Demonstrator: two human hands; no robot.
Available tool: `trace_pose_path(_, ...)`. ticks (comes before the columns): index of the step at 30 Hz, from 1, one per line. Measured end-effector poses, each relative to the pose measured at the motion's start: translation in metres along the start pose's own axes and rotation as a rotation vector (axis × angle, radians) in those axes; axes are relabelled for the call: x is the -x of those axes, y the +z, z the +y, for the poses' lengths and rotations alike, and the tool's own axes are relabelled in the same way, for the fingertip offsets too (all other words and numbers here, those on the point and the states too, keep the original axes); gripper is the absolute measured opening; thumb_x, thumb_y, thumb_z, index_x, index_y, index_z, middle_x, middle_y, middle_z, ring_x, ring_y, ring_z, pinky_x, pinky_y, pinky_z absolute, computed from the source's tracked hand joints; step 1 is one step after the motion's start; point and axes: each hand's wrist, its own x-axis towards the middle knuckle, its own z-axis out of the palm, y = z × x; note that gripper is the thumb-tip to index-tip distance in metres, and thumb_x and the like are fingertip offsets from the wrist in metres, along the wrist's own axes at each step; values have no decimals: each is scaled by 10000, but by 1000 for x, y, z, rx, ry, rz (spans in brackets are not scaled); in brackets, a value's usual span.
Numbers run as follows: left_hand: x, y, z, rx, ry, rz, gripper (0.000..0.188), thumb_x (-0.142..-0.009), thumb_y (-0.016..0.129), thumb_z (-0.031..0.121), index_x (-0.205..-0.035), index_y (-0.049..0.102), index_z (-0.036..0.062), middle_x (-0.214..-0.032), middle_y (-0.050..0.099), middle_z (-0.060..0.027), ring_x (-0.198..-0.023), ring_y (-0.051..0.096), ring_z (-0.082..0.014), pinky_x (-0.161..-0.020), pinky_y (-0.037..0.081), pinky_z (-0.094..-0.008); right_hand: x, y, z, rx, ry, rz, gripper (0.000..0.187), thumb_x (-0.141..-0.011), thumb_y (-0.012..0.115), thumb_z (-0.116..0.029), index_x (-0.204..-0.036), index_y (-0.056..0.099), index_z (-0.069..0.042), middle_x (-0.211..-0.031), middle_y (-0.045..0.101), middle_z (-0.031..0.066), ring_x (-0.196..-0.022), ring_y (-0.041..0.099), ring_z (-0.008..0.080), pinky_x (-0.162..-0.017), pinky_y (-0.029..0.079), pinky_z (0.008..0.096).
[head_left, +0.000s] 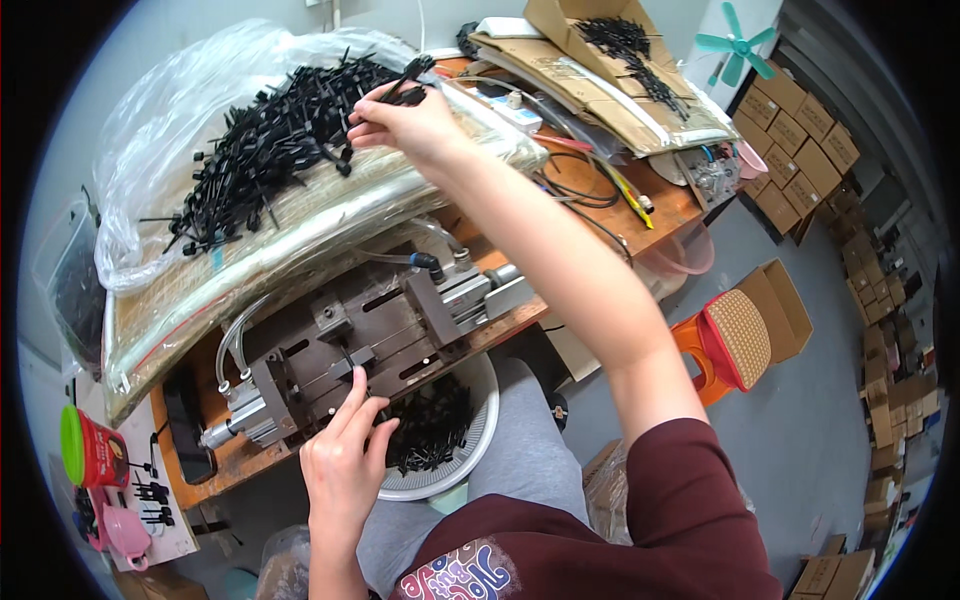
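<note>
My right hand point(415, 120) is closed round thin black plastic parts point(412, 80) with knobby ends, at the right end of a large heap of similar black parts point(270, 135). The heap lies on clear plastic wrapping point(150, 130) over a padded board. Lower down, my left hand point(345, 460) reaches to a metal clamping fixture point(385, 325). Its index fingertip touches a small dark block at the fixture's front edge, and the thumb stands apart. Below that edge a white basket point(490, 425) holds more black parts, partly hidden by my left fingers.
Pneumatic cylinders point(255, 415) and hoses flank the fixture. A dark phone point(187, 425) and a red tub with green lid point(95, 450) are at left. Cardboard point(570, 85) and cables lie at the back right. An orange stool point(735, 340) and stacked cartons point(795, 150) stand right.
</note>
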Motion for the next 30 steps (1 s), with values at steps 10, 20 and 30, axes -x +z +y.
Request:
trace_pose_path(10,47,4,8,191,-18,-310,189,-777,749,136,-936,691,52,-1197,667,-93,-725,696,-280,-650,553,-354,10,15,4,-261,-48,3,72,-881,642,0,-864,595,52,-836,665,183,-687,695,265,-640,615,353)
trace_pose_path(20,60,24,2,247,-88,-405,339,-793,761,135,-1117,683,72,-1232,638,-81,-758,696,-194,-678,561,-300,43,12,-19,-308,-73,-106,84,-935,599,-41,-949,638,32,-978,685,168,-869,687,211,-829,592,303)
trace_pose_path(30,18,-24,23,1301,-399,250,486,-986,556,155,-1407,415,-40,-1299,555,-237,-942,657,-192,-745,611,-306,185,23,-24,-527,150,-213,70,-949,608,-89,-1000,610,-42,-951,679,120,-763,693,166,-672,586,293)
